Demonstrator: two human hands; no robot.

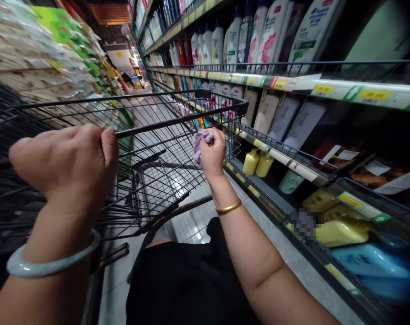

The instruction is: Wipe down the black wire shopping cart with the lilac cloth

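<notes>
My left hand (67, 155) is closed around the dark top bar of a black wire shopping cart (160, 121). A pale jade-like bangle (52, 264) circles that wrist. Over the cart's right part, my right hand (214, 151) is closed on a crumpled light-purple cloth (202, 142). A thin gold bangle (228, 208) sits on my right forearm. The wire basket slopes away in front of me, and grey floor tiles show through its mesh. Whether the cloth touches the cart's wire I cannot tell.
Along the right runs a shelf unit (266, 80) with shampoo bottles (267, 34), price labels and yellow pump bottles (264, 164). Blue bottles (369, 261) lie low at the right. Stacked plastic-wrapped packages (18, 58) line the left. The tiled aisle (147, 108) continues ahead.
</notes>
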